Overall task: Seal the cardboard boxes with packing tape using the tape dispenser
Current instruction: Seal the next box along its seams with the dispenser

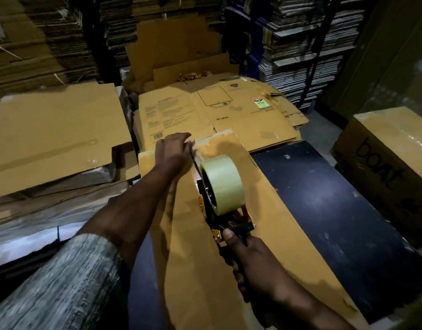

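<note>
While the right hand grips the dispenser handle, fingers wrapped tight, the roll sits on the box seam, so the taping pass looks just begun. Left hand, fingers straight, presses the tape end flat at the far edge. Next call: draw the dispenser back along the seam, keeping it straight, with the box's long run toward the body open. Dark worktop lies bare to the right; flat cartons crowd just beyond, a sealed box off right.
</note>
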The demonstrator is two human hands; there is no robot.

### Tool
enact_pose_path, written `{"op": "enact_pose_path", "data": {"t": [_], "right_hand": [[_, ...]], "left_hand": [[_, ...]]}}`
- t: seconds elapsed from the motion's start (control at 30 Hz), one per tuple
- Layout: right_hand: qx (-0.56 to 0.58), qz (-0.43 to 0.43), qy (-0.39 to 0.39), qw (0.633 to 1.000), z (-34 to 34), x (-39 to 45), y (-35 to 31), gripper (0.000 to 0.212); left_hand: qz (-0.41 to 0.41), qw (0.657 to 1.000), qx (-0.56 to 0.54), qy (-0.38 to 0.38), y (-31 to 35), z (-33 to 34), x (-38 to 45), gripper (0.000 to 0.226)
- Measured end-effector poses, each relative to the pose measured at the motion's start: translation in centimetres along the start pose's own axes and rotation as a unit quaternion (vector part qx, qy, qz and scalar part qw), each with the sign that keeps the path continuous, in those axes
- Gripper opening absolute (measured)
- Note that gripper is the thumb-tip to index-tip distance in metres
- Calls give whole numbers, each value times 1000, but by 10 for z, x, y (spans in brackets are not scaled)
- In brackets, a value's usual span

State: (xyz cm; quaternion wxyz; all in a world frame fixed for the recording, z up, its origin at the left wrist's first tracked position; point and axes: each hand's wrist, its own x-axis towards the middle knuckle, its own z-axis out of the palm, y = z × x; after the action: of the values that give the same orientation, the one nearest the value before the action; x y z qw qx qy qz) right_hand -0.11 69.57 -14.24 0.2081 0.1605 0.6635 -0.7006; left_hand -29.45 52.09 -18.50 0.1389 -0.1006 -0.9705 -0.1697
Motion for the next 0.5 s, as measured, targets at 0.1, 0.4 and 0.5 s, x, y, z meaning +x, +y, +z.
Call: {"op": "enact_pose_path", "data": {"t": [0.1,0.4,0.5], "right_hand": [[-28,0,-10,1000,-5,4,-6,54],[-48,-7,-13,999,-9,14,-9,55],[-47,-12,-18,999,-8,16,-14,54]], "left_hand": [[81,994,-47,-55,14,-2,-38,55],[144,941,152,-266,17,2,-53,79],[144,942,154,-263,15,2,-50,79]]}}
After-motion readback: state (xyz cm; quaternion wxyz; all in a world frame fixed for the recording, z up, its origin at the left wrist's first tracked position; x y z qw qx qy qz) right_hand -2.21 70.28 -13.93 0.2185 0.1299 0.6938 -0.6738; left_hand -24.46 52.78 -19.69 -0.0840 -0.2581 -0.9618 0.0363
